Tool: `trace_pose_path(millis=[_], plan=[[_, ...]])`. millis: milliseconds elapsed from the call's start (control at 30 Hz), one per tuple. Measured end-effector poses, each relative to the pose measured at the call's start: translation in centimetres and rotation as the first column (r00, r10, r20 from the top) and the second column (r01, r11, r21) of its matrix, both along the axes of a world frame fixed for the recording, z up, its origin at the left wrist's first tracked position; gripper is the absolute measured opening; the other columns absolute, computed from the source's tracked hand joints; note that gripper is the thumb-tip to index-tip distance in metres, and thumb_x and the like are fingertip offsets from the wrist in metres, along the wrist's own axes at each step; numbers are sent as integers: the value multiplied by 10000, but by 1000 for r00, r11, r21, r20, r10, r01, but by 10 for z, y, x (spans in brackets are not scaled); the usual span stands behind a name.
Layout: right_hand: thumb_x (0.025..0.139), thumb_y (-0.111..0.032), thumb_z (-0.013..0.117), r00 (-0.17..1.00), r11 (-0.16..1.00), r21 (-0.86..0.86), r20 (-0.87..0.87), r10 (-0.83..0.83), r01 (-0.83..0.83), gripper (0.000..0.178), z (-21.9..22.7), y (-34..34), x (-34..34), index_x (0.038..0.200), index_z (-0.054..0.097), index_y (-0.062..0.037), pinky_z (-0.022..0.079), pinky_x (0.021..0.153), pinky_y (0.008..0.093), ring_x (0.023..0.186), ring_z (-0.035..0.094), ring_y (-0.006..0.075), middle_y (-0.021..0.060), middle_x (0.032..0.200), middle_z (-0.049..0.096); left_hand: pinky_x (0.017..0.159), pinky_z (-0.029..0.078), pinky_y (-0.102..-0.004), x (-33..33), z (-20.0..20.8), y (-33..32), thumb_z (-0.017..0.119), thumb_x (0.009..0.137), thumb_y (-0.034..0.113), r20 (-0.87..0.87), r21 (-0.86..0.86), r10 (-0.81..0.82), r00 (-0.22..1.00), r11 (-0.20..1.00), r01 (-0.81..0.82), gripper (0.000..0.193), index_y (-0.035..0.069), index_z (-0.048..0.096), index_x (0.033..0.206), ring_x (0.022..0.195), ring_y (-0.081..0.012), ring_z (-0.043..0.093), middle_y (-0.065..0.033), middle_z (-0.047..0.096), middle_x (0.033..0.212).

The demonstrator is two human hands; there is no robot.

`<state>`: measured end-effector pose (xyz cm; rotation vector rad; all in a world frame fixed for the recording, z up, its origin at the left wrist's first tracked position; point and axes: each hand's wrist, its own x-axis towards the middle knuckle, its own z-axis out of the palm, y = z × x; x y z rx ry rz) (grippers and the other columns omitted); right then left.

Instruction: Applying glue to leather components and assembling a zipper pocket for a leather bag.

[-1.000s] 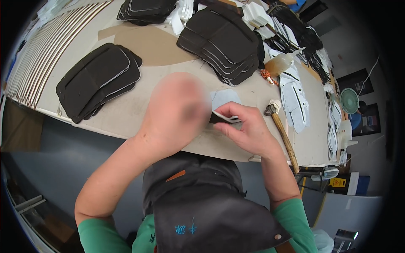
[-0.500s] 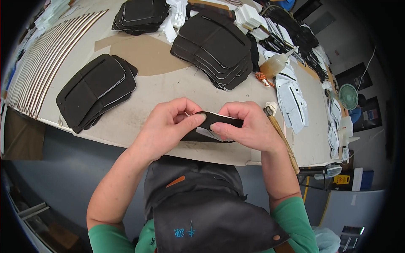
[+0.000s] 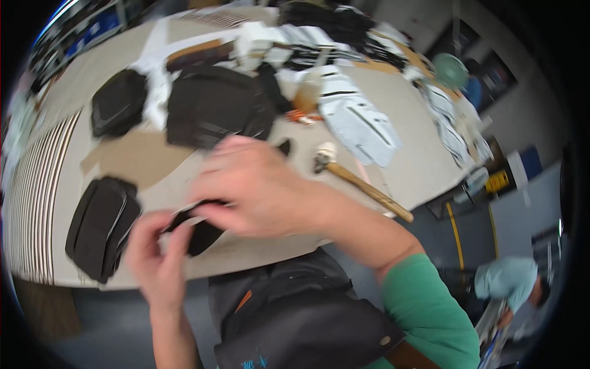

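Above the table's near edge, a black fabric piece (image 3: 204, 238) with a pale edge is folded or bent between my hands. At its left end, my left hand (image 3: 153, 255) pinches it between thumb and fingers. My right hand (image 3: 252, 184) reaches across from the right and grips its upper edge, thumb below and fingers curled over. Motion smears both hands, and the right one hides part of the piece. A stack of black panels (image 3: 101, 230) lies just left of my left hand. Beyond my right hand is a larger black stack (image 3: 209, 104).
A hammer (image 3: 369, 190) with a wooden handle lies to the right. Behind it are pale panels with black slots (image 3: 359, 120) and a spouted bottle (image 3: 307, 92) of amber liquid. Another black stack (image 3: 120, 101) sits far left, near striped strips (image 3: 46, 197). A person (image 3: 507, 280) is at lower right.
The view has swung right, so the table things appear further left. My right hand has moved over the top of the piece, and both hands have shifted left toward the near black stack.
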<state>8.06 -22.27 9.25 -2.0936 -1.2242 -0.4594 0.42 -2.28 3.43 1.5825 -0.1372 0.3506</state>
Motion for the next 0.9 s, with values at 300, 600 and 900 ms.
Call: trace_pose_path(millis=[300,600,900], plan=[[742,-114,753,990,938,326,111,81,-114,114,-28,25,19,834,697,-150,434,876,406,887,614,245,4,892,654,808,553,-302,-2,14,-4,631,899,-115,580,499,49,813,768,-403,157,-28,608,1027,1005,-218,610,-165,608,1129],[805,-178,773,801,994,-1,-593,88,-109,166,-76,-51,22,928,734,-74,520,775,365,790,673,234,77,862,706,731,540,-265,-22,-64,-31,650,892,-90,-160,57,24,987,998,-15,85,-28,618,940,810,-145,663,-105,677,950],[905,-279,683,596,420,-566,164,-786,709,304,-101,-138,141,1115,663,-60,521,936,447,1098,626,323,138,1133,648,832,558,-283,-10,-50,-32,599,976,-7,-281,-491,-136,950,871,-20,98,-28,583,1070,910,-167,689,-116,684,1034]])
